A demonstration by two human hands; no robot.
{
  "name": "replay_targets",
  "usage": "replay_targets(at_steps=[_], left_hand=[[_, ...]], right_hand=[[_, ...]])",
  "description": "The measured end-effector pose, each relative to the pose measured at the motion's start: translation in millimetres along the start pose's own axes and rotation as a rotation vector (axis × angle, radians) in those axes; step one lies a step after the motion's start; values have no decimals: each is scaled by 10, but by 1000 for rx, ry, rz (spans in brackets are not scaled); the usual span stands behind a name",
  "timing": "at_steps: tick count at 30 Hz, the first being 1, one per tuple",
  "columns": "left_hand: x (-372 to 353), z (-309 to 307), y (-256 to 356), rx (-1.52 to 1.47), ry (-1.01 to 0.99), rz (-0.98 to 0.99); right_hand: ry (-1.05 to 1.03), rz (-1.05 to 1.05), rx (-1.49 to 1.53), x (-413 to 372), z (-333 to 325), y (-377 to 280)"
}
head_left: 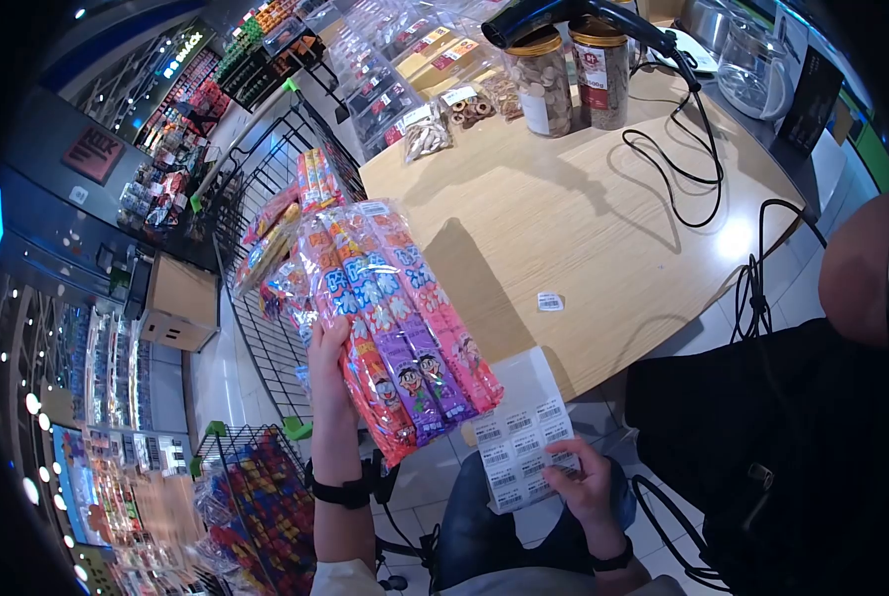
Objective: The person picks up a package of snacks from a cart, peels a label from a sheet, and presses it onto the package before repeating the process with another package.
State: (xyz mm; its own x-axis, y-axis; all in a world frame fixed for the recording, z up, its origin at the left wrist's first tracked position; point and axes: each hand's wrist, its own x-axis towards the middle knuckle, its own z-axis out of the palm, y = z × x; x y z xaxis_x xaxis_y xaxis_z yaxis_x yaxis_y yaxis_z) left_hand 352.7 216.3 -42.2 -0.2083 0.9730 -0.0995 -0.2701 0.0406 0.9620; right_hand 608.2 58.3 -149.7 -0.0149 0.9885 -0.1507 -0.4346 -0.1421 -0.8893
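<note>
My left hand [327,363] grips a clear plastic pack of colourful ice pops [395,318] by its left side, tilted at the left edge of the wooden table. The tubes inside are orange, red, purple and pink, and a white label shows at the top of the pack. Over my lap, my right hand [582,484] pinches a sheet of barcode stickers [512,452] between thumb and fingers at its right side. The upper part of this sheet is blank backing. One loose barcode sticker [550,302] lies on the table.
A wire cart [251,333] holding more packets stands beyond the pack. On the table [564,214] are two tall jars [541,94], a black hair dryer [584,18] with its cord, and bagged dried goods [427,134]. Another person in black sits at the right.
</note>
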Motion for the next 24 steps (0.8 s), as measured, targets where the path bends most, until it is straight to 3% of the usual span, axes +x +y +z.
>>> replay_targets(at_steps=[24], left_hand=[[32,-75,-65,-45,-6,-19]], right_hand=[[-6,52,0,-49,6,52]])
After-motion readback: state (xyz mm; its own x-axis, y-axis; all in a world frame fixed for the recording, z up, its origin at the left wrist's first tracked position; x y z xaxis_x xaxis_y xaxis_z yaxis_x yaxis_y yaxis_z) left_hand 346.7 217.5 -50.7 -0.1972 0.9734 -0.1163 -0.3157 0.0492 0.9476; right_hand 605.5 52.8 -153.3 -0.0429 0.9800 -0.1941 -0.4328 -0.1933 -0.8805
